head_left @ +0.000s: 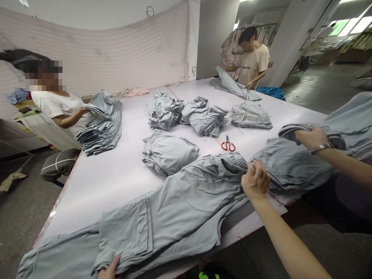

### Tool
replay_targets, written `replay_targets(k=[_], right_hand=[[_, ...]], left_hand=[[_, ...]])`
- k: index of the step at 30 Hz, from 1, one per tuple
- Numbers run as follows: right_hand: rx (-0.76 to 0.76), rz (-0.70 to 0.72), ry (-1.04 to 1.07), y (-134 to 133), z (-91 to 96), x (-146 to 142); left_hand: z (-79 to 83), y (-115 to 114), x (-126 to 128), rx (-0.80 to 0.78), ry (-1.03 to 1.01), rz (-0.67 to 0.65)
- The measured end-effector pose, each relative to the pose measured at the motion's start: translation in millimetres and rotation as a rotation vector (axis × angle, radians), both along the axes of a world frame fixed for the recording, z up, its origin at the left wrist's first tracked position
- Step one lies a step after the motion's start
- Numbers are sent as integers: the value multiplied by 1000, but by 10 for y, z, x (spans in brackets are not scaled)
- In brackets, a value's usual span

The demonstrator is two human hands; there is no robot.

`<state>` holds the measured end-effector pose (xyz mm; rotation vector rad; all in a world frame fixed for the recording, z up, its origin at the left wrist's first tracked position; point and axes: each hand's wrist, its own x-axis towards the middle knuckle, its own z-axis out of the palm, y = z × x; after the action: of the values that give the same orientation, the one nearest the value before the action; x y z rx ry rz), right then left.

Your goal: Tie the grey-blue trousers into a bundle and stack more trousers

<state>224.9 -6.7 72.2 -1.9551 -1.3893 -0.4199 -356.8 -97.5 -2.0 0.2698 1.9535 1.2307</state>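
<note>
A pair of grey-blue trousers (180, 197) lies lengthwise along the near side of the table, its elastic waistband (232, 164) toward the right and a leg with a patch pocket toward me. My left hand (109, 269), at the bottom edge of the view, grips the folded hem of that leg with the thumb on top; its other fingers are hidden beneath the cloth. At the waistband, my right hand (255, 180) has its fingers curled on the edge of the trousers. Beyond them rests a folded grey-blue bundle (170, 151).
Red-handled scissors (228, 145) lie mid-table near tied garment bundles (205, 116). At right, a co-worker's watch-wearing hand (312, 138) holds cloth over a garment pile (293, 162). One person handles a stack (100, 124) at left; another holds a garment (232, 83) at the far end.
</note>
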Motion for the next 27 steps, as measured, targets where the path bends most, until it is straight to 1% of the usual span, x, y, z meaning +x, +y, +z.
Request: replay_targets(k=[1, 2, 3, 4, 6, 8, 9, 11, 12, 14, 16, 18, 19, 22, 24, 27], right_hand=[[-32, 124, -165, -134, -68, -230], [-104, 287, -276, -272, -153, -466], [-209, 441, -343, -405, -251, -690], [-321, 527, -373, -522, -353, -886], [-492, 568, -385, -674, -526, -1146], [-604, 549, -342, -683, -599, -1213], [-652, 545, -292, -635, -586, -1189], [-735, 527, -138, -455, -476, -1099], [-756, 497, -55, -340, -398, -1061], [-745, 426, 65, -109, -256, -1047], [-705, 356, 110, 54, -196, -1124], [-678, 295, 126, 95, -242, -1254], [-667, 262, 181, 69, -299, -1321], [-629, 175, 489, -95, -526, -1468], [-607, 142, 665, -163, -655, -1522], [-597, 127, 760, -77, -727, -1594]], left_hand=[[66, -2, 57, -3, -78, 27], [142, 4, 115, -2, -164, 63], [222, 15, 173, 7, -253, 99], [300, 29, 227, 20, -331, 131], [438, 61, 309, 47, -432, 185], [543, 94, 346, 87, -499, 216], [586, 113, 348, 111, -517, 234], [657, 165, 332, 157, -554, 258], [686, 198, 322, 174, -571, 260], [723, 273, 313, 178, -584, 264], [725, 342, 321, 143, -574, 268], [692, 381, 337, 114, -548, 279], [667, 385, 343, 110, -538, 281], [594, 345, 346, 123, -532, 278], [568, 302, 343, 119, -538, 279], [579, 279, 351, 109, -540, 280]])
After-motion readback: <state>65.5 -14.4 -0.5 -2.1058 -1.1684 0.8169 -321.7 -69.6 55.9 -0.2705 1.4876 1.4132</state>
